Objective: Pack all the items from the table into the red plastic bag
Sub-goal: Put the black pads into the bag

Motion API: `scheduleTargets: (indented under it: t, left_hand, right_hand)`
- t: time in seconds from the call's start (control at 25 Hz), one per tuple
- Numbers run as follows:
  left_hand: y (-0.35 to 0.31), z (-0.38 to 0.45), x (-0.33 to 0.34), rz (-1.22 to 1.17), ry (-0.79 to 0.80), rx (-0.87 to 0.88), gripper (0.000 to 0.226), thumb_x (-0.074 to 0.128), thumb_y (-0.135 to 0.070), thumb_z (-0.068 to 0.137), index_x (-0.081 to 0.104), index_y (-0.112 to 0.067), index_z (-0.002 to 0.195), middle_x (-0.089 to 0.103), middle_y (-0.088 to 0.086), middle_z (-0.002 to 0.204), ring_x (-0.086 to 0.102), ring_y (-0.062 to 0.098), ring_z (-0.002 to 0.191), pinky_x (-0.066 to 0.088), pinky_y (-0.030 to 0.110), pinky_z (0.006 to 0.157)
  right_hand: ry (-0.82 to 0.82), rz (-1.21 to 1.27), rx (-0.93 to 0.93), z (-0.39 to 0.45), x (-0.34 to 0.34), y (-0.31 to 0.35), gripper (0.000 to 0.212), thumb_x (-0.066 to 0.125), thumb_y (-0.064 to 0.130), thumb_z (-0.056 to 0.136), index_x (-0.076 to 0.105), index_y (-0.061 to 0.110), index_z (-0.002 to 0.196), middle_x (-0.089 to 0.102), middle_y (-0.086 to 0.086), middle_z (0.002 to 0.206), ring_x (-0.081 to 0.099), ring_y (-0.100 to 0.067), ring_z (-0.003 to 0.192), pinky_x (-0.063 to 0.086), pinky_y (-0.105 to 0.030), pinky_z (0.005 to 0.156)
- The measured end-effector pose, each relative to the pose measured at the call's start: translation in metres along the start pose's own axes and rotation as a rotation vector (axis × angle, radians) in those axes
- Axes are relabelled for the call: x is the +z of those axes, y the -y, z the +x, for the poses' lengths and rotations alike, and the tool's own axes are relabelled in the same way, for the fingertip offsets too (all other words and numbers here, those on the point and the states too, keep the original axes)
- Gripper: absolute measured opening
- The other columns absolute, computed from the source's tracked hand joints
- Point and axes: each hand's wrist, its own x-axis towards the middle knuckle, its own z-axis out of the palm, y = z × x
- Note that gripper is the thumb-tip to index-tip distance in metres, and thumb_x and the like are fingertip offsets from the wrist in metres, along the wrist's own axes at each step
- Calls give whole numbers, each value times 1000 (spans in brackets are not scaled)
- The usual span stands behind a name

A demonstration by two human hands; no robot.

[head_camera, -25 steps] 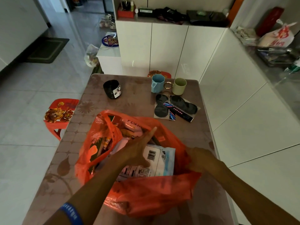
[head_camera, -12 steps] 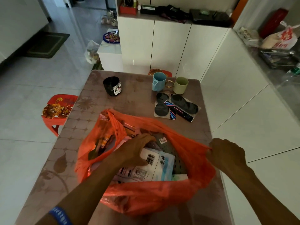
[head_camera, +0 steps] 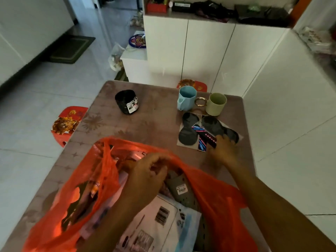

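bag (head_camera: 214, 202): thin red plastic, crinkled, translucent | table (head_camera: 156, 115): smooth printed covering, dull sheen | mugs (head_camera: 216, 104): matt, smooth | floor (head_camera: 36, 110): glossy tiles | cabinets (head_camera: 205, 53): glossy white

Bare table (head_camera: 154, 124) between bag (head_camera: 218, 202) and cups (head_camera: 187, 99)

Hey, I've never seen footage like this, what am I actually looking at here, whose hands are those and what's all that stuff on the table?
There is no machine: one camera worn on a person's head looks down at their own two bare hands. The left hand grips the rim of a red plastic bag, which holds packets. The right hand reaches out onto a flat pack of dark insoles; whether it grips yet is blurred. Also on the brown table: a black cup, a blue mug and a pale green mug.
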Motion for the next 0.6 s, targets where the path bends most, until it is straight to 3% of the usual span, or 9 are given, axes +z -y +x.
scheduleTargets:
  t: [0.08,0.12,0.24,0.32,0.36,0.48,0.6]
  left_hand:
    - [12,3,3,-11,46,13,33,58,-1,88,67,-31,99,70,-18,96,66,-1,89,54,15,71]
    - [18,3,3,-7,65,3,34,57,1,88,67,-30,98,70,-19,98,66,-1,91,53,13,71]
    - [32,1,1,81,76,-44,33,58,-7,90,66,-37,100,69,-21,103,64,2,99,55,23,81]
    - [32,-2,0,101,51,-60,33,58,-15,90,65,-45,102,69,-21,103,64,6,101,55,36,86]
    - [27,-2,-1,97,23,-62,36,56,-18,89,64,-50,102,68,-23,102,64,4,101,55,33,87]
    - [15,-2,-10,58,-57,-119,38,52,-17,85,62,-47,106,68,-26,97,63,-2,95,54,21,83]
    - [23,-14,-37,-221,-117,-237,25,53,-16,95,61,-23,117,72,-16,102,67,4,98,57,38,87]
  right_hand:
    - [26,-65,84,38,20,-13,72,61,43,90,32,11,147,23,-19,157,30,-43,139,33,-57,110]
    - [20,-93,109,50,32,-17,75,62,42,88,32,8,147,24,-22,156,31,-45,137,34,-57,110]
    - [-133,-201,-1,66,44,-34,46,54,20,94,47,-3,134,48,-29,137,46,-48,122,44,-55,99]
    - [-188,-67,-71,63,31,-44,33,48,3,94,54,-7,125,56,-32,125,53,-47,113,47,-52,93]
    - [-193,77,-66,54,16,-42,31,49,4,95,57,-6,123,60,-31,119,57,-45,106,49,-47,85]
    - [-265,362,-196,-10,-32,-9,21,54,18,98,65,2,104,67,-18,89,63,-32,77,40,-28,58]
    - [-370,584,-518,-117,-74,37,14,58,28,90,55,30,77,56,12,61,56,-1,55,32,-9,43]
